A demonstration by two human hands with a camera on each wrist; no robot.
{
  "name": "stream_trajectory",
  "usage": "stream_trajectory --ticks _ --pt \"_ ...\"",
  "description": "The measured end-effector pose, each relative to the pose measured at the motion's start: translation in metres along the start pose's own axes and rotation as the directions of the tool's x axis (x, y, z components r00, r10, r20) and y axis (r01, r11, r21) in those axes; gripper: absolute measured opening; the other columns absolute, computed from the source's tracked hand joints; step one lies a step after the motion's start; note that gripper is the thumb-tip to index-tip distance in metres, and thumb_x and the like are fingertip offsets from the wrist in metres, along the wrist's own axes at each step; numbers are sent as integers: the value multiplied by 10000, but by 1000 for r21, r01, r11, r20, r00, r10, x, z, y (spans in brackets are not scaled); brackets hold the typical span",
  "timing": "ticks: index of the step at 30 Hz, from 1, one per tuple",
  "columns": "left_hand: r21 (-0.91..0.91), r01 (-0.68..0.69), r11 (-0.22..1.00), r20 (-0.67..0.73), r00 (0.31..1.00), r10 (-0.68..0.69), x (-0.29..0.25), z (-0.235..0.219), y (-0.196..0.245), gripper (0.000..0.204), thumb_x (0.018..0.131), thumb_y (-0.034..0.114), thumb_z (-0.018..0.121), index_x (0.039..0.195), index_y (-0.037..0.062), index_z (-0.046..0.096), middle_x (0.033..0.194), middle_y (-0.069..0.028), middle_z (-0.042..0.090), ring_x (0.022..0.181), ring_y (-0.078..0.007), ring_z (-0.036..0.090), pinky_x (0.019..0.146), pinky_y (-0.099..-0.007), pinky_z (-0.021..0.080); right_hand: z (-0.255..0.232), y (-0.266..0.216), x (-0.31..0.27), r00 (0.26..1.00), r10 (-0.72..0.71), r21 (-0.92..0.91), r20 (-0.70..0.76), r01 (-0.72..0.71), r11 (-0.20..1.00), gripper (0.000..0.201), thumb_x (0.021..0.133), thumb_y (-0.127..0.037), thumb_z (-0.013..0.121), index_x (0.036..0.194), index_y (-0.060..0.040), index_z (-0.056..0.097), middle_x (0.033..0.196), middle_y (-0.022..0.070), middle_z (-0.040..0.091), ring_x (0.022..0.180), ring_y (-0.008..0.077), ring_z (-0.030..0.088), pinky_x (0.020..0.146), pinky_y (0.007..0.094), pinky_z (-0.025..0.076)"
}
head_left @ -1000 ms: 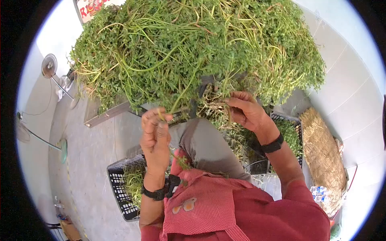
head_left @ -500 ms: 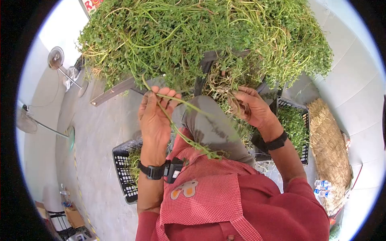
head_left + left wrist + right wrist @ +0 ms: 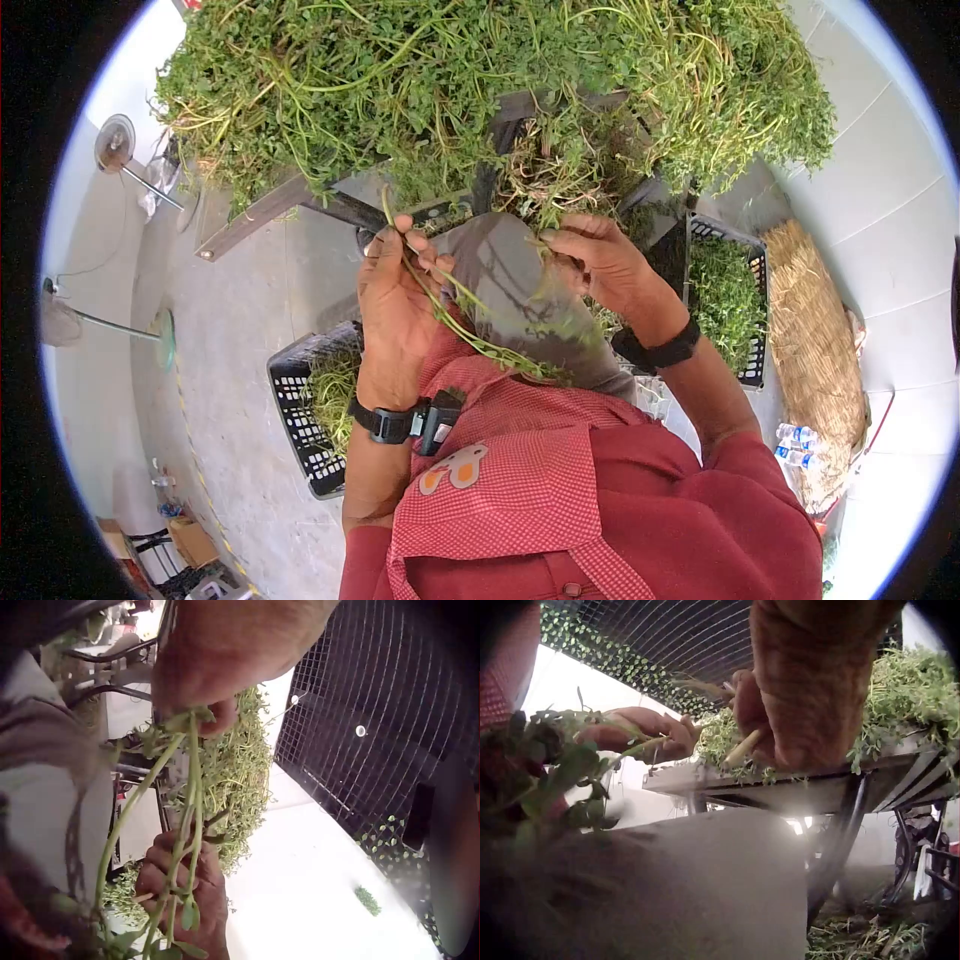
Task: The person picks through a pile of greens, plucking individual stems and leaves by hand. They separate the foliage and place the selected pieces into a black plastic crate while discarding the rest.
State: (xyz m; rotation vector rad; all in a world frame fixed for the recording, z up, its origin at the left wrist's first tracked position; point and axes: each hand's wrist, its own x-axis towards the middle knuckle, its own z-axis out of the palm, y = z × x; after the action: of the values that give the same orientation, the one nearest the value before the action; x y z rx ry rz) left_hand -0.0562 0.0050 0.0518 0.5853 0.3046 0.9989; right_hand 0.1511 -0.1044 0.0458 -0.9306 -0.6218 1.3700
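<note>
In the head view my left hand (image 3: 395,300) pinches a few long green leafy stems (image 3: 462,330) between thumb and fingers; their leafy ends trail over the lap. Facing it, my right hand (image 3: 612,265) has thumb and forefinger together. A short pale stem piece (image 3: 742,748) sticks out from its curled fingers in the right wrist view. The left wrist view shows the held stems (image 3: 193,772) hanging from the left fingers, with the right hand (image 3: 187,889) behind them. Beyond both hands a large heap of leafy greens (image 3: 420,100) covers a raised table.
The table's metal edge (image 3: 250,220) runs just past the hands. Below it lies a pile of pale roots and stems (image 3: 555,185). Black crates of greens stand on the floor, one at left (image 3: 292,405) and one at right (image 3: 760,300). A straw roll (image 3: 815,350) lies farther right.
The left hand has lowered from near the table edge, and its stems have swung round to trail across the lap. The right hand has shifted slightly toward the left; brownish bits earlier in its fingers no longer show.
</note>
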Motion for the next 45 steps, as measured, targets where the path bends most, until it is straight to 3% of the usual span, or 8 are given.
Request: stream_trajectory --ticks 2,6,14,24,30,39,43,45 --pt "5 43 999 -23 999 -42 1 -6 -5 176 943 179 474 987 40 573 778 -32 569 624 -129 481 587 -286 455 -1 2 4 1000 -14 -155 21 17 988 159 847 -177 633 768 -41 605 608 18 567 383 51 423 341 207 320" --pt "-25 137 990 -53 989 -138 1 -12 -15 160 914 188 542 965 46 593 737 -25 557 573 -97 400 467 -221 345 0 10 15 998 20 -109 -53 -26 994 168 844 -176 639 738 -48 609 607 20 572 386 54 431 348 218 328" --pt "-75 202 976 -158 964 -212 5 -13 -21 165 910 185 550 889 37 618 708 -15 540 558 -75 418 419 -191 328 -3 17 35 998 32 -182 -63 -43 982 150 850 -171 628 780 -39 616 667 62 623 403 73 462 353 210 328" --pt "377 292 879 -164 955 -247 17 -12 -31 257 819 159 681 1035 33 625 728 11 583 493 -23 399 411 -172 278 8 18 50 982 158 -235 -107 -179 955 232 848 -202 619 905 17 565 760 110 634 572 150 638 379 220 433" --pt "540 270 797 -145 963 -228 19 -14 -36 184 832 163 663 957 29 645 739 14 612 502 -20 417 405 -173 278 10 16 55 979 200 -321 -45 -204 925 237 853 -192 606 935 27 565 773 100 631 574 153 641 375 215 437" --pt "335 310 890 -118 951 -287 24 -26 -35 151 865 140 616 951 17 625 800 -41 625 528 -45 456 408 -173 310 -4 15 58 961 274 -179 -45 -277 944 177 850 -146 625 928 2 565 738 64 618 504 110 599 324 190 298" --pt "290 323 901 -124 946 -299 20 -25 -32 143 871 132 605 934 4 613 830 -66 622 556 -54 471 425 -173 326 -29 4 60 968 132 -153 -214 -167 974 138 843 -135 625 906 -20 584 725 54 619 466 84 533 374 180 330" --pt "308 335 891 -119 942 -313 21 -23 -34 148 879 131 592 940 -4 597 846 -68 618 574 -55 475 438 -180 338 -36 -11 57 965 46 -319 -259 -130 939 169 825 -225 645 813 -61 608 693 21 617 501 64 527 399 199 358"
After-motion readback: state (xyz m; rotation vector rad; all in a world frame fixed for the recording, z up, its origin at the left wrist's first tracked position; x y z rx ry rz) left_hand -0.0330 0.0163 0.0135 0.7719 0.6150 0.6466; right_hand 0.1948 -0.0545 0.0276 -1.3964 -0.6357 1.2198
